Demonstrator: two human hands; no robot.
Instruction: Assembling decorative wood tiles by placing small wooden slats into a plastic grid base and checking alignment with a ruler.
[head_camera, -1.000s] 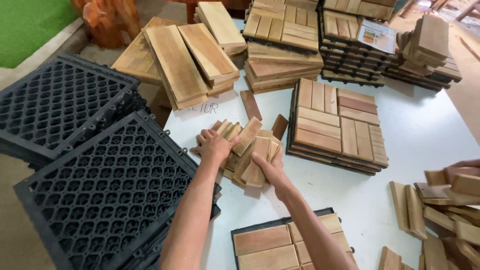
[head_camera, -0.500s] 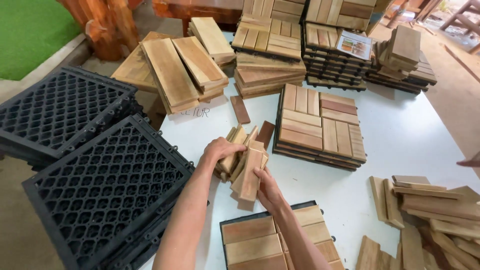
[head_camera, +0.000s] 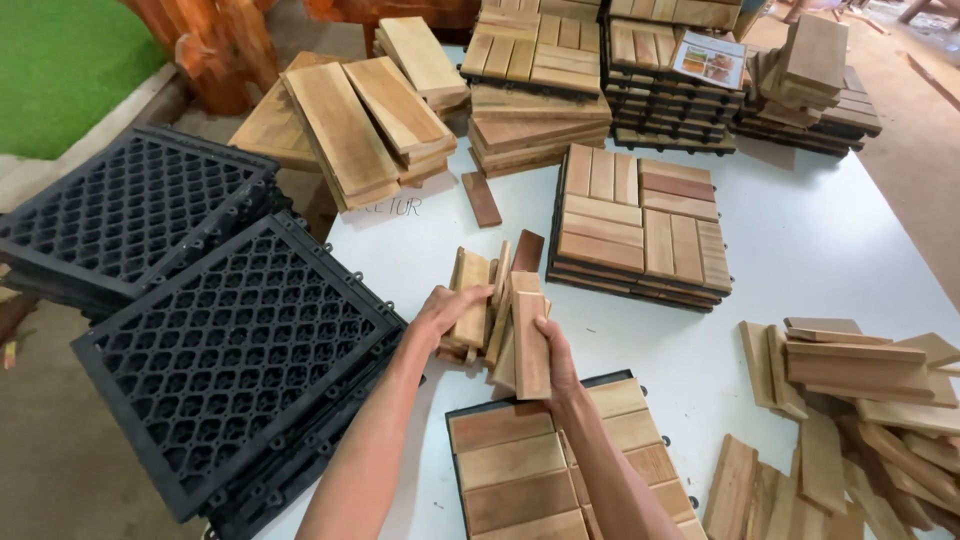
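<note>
Together, the left hand (head_camera: 440, 312) and right hand (head_camera: 556, 352) are gripping a bundle of pale wooden slats (head_camera: 500, 315). Bare white table (head_camera: 810, 250) is lying open to the right of a finished tile (head_camera: 640, 225).

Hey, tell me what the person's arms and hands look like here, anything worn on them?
Both forearms come up from the bottom edge, bare as far as the frame shows: no sleeves in view. The left hand and right hand wear no gloves, and no watch, bracelet or ring can be seen on the wrists or visible fingers.
</note>
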